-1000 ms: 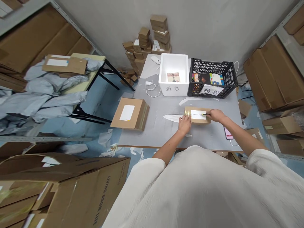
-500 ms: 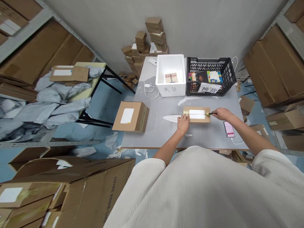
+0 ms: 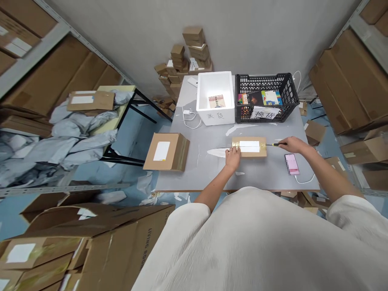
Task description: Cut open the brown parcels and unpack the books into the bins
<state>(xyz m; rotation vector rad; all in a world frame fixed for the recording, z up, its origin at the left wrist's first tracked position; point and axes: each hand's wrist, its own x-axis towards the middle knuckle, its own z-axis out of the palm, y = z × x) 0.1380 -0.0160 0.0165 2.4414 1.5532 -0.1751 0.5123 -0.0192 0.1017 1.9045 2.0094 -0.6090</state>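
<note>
Grips a slim black-and-yellow-handled knife (image 3: 275, 144) in the closed right hand (image 3: 292, 144), pointing the thin blade (image 3: 269, 145) left, level with the right end of a flat brown cardboard box (image 3: 249, 147) with a white label and gold tape. Cannot tell contact from a narrow gap at the blade's tip. Lays the left hand (image 3: 232, 158) on the near left corner of that box, fingers outstretched. Has the box lying flat on a grey desk (image 3: 200, 173), right of its middle and in from the near edge, long sides running along that edge.

Stands at the near edge in a white top (image 3: 251, 238). Has a pink-screened phone (image 3: 292, 164) toward the near right corner, attached to a white cable (image 3: 304, 182). Has a larger brown cardboard box (image 3: 166, 152), also white-labelled, at the left edge, jutting past it. Faces a white foam box (image 3: 220, 117) by the far edge, with a pale printed booklet (image 3: 216, 101) inside, and just beside it, toward the far right corner, a black plastic lattice crate (image 3: 242, 115) containing colourful books (image 3: 262, 98).
</note>
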